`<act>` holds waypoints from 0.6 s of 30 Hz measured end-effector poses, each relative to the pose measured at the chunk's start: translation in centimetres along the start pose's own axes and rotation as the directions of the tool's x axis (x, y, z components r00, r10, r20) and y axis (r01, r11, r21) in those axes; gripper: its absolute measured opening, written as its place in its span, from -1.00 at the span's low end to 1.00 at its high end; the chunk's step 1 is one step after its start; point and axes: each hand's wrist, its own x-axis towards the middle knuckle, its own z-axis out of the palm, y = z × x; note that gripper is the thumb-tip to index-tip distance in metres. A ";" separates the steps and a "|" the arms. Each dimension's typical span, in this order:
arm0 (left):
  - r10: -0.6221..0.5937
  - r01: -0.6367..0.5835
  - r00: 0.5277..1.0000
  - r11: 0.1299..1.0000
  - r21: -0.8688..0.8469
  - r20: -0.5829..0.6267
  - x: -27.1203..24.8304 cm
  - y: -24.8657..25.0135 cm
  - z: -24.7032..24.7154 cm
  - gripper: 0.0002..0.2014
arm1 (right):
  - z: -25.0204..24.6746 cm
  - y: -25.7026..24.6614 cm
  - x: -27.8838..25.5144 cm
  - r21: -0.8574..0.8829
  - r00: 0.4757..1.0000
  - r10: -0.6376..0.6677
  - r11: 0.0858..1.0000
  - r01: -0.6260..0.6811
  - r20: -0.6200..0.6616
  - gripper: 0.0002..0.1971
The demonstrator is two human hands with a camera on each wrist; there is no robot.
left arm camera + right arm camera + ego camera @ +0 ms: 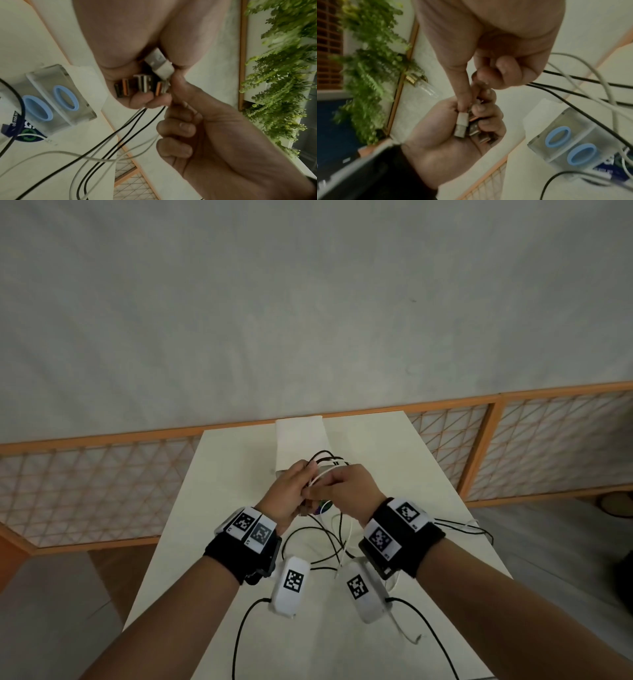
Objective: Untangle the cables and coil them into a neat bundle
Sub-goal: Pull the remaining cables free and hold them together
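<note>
Holding a bunch of plugs (142, 86) in my curled left hand (287, 491) – my right hand (346, 487) pinches the white plug (462, 124) beside them, cables (322, 542) hanging.

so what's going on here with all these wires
A person is sorting cables over a white table. The left hand grips a cluster of USB plugs side by side, and the right hand pinches a white plug against them. The black and white cables trail loose on the table, not yet coiled. A clear box with blue rings sits nearby.
</note>
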 end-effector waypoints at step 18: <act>-0.045 0.035 0.996 0.991 0.130 0.079 -2.0 1.8 1.2 -0.67 | -2.0 3.1 0.2 -0.112 0.977 -0.149 0.980 0.167 0.155 -0.69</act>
